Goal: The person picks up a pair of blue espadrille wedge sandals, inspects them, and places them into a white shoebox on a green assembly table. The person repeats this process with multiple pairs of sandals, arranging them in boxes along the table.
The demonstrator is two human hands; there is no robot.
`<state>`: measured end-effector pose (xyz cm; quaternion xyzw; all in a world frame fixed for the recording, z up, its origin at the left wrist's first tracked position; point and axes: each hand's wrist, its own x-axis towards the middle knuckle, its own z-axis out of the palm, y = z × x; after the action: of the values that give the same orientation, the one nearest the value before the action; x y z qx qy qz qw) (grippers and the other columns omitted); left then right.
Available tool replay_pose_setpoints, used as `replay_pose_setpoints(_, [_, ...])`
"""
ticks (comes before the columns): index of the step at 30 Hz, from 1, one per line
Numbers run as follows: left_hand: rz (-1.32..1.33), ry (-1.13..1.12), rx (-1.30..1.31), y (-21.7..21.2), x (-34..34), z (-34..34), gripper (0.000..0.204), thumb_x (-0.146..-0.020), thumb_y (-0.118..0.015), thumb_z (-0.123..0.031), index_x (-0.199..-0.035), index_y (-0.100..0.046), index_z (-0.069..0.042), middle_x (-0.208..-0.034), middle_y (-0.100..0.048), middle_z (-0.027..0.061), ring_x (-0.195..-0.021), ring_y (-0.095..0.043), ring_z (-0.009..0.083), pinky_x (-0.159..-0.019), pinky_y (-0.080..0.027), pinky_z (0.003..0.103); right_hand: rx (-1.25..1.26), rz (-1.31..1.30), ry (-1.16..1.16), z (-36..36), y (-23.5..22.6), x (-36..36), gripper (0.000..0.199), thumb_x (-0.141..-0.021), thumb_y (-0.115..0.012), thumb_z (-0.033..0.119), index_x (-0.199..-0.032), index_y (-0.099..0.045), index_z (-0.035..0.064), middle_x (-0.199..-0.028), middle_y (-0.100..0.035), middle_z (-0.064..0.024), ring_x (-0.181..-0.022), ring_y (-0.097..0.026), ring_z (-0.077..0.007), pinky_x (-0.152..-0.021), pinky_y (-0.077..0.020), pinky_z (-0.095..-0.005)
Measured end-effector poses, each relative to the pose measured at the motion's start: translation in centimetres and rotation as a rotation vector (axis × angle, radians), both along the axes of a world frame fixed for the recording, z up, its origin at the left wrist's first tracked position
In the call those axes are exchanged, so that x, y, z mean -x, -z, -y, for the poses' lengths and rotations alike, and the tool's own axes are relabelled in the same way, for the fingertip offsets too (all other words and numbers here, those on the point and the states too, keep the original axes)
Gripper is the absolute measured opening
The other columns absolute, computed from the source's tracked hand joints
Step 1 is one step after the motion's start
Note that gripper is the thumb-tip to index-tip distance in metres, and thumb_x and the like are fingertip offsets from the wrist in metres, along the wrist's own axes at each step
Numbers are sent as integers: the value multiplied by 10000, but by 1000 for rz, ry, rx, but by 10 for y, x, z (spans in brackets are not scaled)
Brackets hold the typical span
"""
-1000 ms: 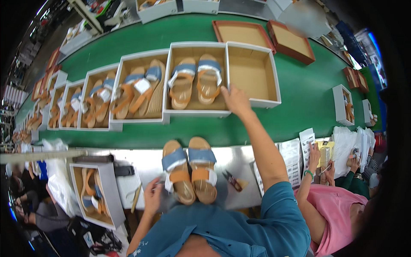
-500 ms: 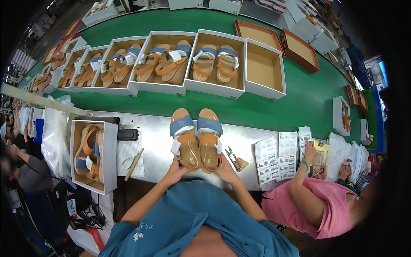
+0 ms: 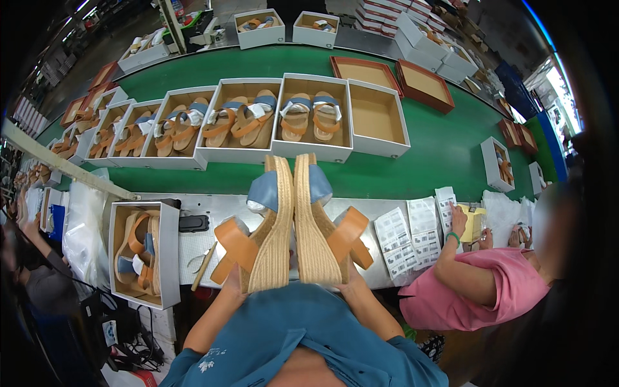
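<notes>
Beside the green conveyor (image 3: 445, 148), left hand (image 3: 233, 284) and right hand (image 3: 351, 284) fingers grip upright wedge sandals (image 3: 293, 226).

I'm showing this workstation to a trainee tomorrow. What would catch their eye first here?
First, the pair of wedge sandals raised sole to sole at the centre, the left hand and right hand gripping their heels. Behind them, the green conveyor belt carries a row of open white boxes with similar sandals inside. On the right, a person in a pink top handles label sheets.
</notes>
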<state>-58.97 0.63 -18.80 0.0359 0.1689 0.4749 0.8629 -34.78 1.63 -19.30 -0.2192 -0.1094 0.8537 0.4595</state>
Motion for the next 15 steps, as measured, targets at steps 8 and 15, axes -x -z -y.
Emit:
replay_pose_setpoints(8, [144, 102, 53, -51, 18, 5, 611, -967, -472, -429, -1412, -387, -20, -1323, -483, 283, -1099, -591, 399, -919, -514, 546, -112, -197, -61, 10, -49, 19, 739, -907, -570, 467, -1425, -339, -7, -1331, -482, -272, -1190, -546, -350, -929, -522, -455])
replay_pose_setpoints(15, [-1149, -353, -391, -40, 31, 20, 664, -807, -732, -184, -1377, -426, -38, -1319, -498, 169, -1164, -551, 290, -1012, -434, 380, -465, 908, 305, 19, -54, -9, 605, -792, -637, 141, -1355, -447, 29, -1299, -506, -179, -1157, -529, -338, -973, -453, -399])
